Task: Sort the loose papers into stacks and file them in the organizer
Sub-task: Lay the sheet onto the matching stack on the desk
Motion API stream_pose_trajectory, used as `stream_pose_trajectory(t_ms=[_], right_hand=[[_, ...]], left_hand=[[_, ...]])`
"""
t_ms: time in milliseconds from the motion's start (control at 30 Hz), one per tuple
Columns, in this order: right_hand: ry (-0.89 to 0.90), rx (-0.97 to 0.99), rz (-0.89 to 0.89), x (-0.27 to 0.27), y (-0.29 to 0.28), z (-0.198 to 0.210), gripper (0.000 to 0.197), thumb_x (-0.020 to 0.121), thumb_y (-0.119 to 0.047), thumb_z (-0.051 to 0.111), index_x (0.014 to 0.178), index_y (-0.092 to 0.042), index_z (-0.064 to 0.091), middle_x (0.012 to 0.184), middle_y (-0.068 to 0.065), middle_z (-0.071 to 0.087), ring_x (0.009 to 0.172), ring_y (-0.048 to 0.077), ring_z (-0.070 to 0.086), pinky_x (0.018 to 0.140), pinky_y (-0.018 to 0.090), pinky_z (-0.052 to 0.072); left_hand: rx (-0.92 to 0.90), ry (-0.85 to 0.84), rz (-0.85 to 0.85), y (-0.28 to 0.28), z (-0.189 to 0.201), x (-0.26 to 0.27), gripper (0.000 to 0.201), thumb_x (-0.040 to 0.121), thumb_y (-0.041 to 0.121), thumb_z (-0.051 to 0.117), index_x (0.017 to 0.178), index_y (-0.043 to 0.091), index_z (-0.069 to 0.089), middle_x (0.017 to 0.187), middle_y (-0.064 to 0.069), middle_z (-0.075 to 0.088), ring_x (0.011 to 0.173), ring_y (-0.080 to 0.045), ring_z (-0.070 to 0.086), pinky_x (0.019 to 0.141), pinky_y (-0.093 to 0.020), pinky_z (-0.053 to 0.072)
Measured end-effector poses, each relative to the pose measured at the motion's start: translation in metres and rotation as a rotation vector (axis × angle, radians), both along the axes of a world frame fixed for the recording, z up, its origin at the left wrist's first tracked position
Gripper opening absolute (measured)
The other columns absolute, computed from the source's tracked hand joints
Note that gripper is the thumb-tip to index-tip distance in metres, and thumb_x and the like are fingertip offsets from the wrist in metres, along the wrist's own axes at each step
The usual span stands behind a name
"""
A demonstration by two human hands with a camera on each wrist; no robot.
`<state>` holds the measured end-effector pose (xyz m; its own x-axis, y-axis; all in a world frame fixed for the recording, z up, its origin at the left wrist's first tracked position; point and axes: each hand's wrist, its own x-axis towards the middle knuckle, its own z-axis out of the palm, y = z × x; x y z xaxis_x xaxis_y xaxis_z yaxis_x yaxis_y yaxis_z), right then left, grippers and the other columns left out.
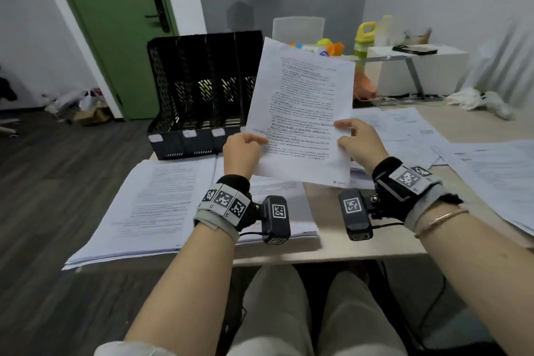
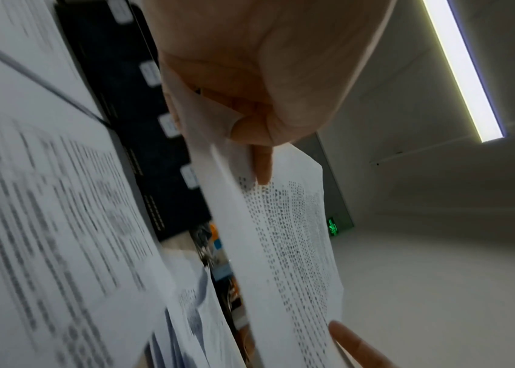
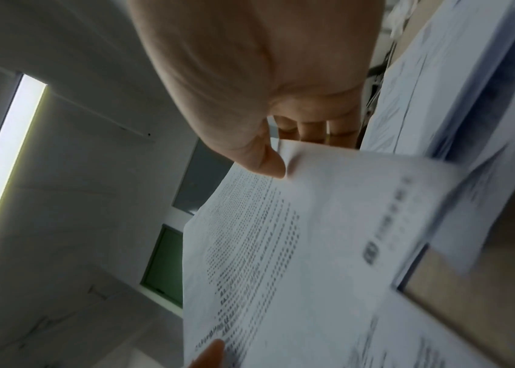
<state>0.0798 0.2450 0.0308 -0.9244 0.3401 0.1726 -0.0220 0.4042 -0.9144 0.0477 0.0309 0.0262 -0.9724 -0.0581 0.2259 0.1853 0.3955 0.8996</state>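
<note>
Holding a printed sheet (image 1: 300, 113) upright above the table (image 1: 361, 246), the left hand (image 1: 242, 150) and right hand (image 1: 359, 143) each pinch a lower edge; the black organizer (image 1: 199, 89) stands just beyond, nearer the left hand, long axis vertical for slotting.

No text I can read: the sheet (image 1: 300, 113) I hold is dense with printed lines, all too small and blurred. The white label tabs (image 1: 189, 133) on the organizer (image 1: 199, 89) look blank, and my wrist bands (image 1: 224, 202) carry only square black-and-white code markers. A green lit sign (image 2: 333, 227) shows in the left wrist view, illegible.
</note>
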Motion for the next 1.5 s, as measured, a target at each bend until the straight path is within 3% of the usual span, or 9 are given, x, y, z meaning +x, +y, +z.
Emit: stream_pose_trajectory(t_ms=[133,333,667,833,967,1100,1200,1333,1500], right_hand=[[-0.011,-0.022,0.120,-0.011,-0.042,0.001,0.039,0.087,0.010,0.041,0.118,-0.005,0.059,0.113,0.002,0.056,0.102,0.015,0.054,0.077,0.026,0.048],[-0.010,0.010,0.233,-0.027,-0.091,0.003,0.038,0.087,0.009,0.040,0.117,-0.004,0.058,0.105,0.002,0.055,0.088,0.017,0.054,0.045,0.012,0.045],[-0.066,0.035,0.382,-0.045,-0.149,-0.001,0.037,0.088,0.006,0.042,0.121,-0.006,0.054,0.110,0.007,0.054,0.090,0.022,0.058,0.053,0.022,0.053],[-0.118,0.072,0.415,-0.051,-0.173,-0.004,0.046,0.087,0.001,0.053,0.132,-0.008,0.048,0.100,0.011,0.057,0.075,0.022,0.061,0.046,0.021,0.050],[-0.196,0.094,0.484,-0.053,-0.200,-0.013,0.048,0.087,-0.003,0.058,0.133,-0.004,0.046,0.093,0.010,0.060,0.057,0.014,0.060,0.042,0.021,0.048],[-0.251,0.138,0.555,-0.051,-0.224,-0.025,0.049,0.088,-0.003,0.058,0.135,-0.001,0.044,0.098,0.010,0.057,0.054,0.011,0.058,0.042,0.020,0.048],[-0.300,0.172,0.590,-0.049,-0.236,-0.036,0.048,0.087,-0.005,0.061,0.133,-0.001,0.045,0.079,0.005,0.059,0.054,0.010,0.059,0.041,0.017,0.047],[-0.337,0.197,0.612,-0.048,-0.246,-0.045,0.049,0.086,-0.008,0.065,0.131,0.000,0.047,0.087,0.010,0.062,0.054,0.010,0.059,0.041,0.017,0.044],[-0.414,0.137,0.603,-0.047,-0.251,-0.057,0.046,0.084,-0.005,0.067,0.125,0.002,0.049,0.073,0.003,0.056,0.057,0.018,0.063,0.056,0.028,0.057]], left_hand=[[0.032,-0.008,0.097,-0.048,-0.001,0.001,0.042,0.079,-0.009,0.036,0.092,0.010,0.071,0.104,-0.003,0.067,0.097,-0.010,0.054,0.085,-0.019,0.036],[0.025,0.015,0.193,-0.102,-0.005,0.003,0.035,0.083,-0.006,0.043,0.101,0.007,0.069,0.103,0.001,0.063,0.098,-0.008,0.053,0.089,-0.019,0.038],[0.013,-0.012,0.353,-0.168,-0.016,0.003,0.043,0.081,-0.005,0.036,0.104,0.014,0.067,0.117,-0.003,0.062,0.101,-0.013,0.054,0.082,-0.022,0.040],[-0.042,-0.037,0.428,-0.197,-0.021,0.007,0.042,0.081,-0.001,0.037,0.100,0.015,0.070,0.119,-0.008,0.063,0.111,-0.027,0.057,0.097,-0.038,0.047],[-0.099,-0.060,0.502,-0.223,-0.025,0.016,0.045,0.079,-0.002,0.035,0.098,0.014,0.072,0.115,-0.012,0.065,0.103,-0.038,0.058,0.087,-0.037,0.049],[-0.139,-0.100,0.561,-0.239,-0.028,0.025,0.043,0.078,-0.001,0.036,0.096,0.013,0.073,0.112,-0.013,0.066,0.081,-0.031,0.057,0.079,-0.033,0.051],[-0.190,-0.138,0.591,-0.249,-0.032,0.030,0.043,0.079,0.001,0.036,0.099,0.012,0.073,0.110,-0.011,0.066,0.091,-0.031,0.059,0.082,-0.033,0.049],[-0.211,-0.199,0.595,-0.264,-0.040,0.033,0.038,0.082,0.005,0.040,0.103,0.013,0.071,0.116,-0.009,0.064,0.105,-0.030,0.058,0.086,-0.045,0.053],[-0.390,-0.263,0.618,-0.265,-0.051,0.030,0.035,0.083,0.014,0.047,0.114,0.021,0.063,0.130,-0.005,0.053,0.123,-0.031,0.043,0.104,-0.046,0.030]])
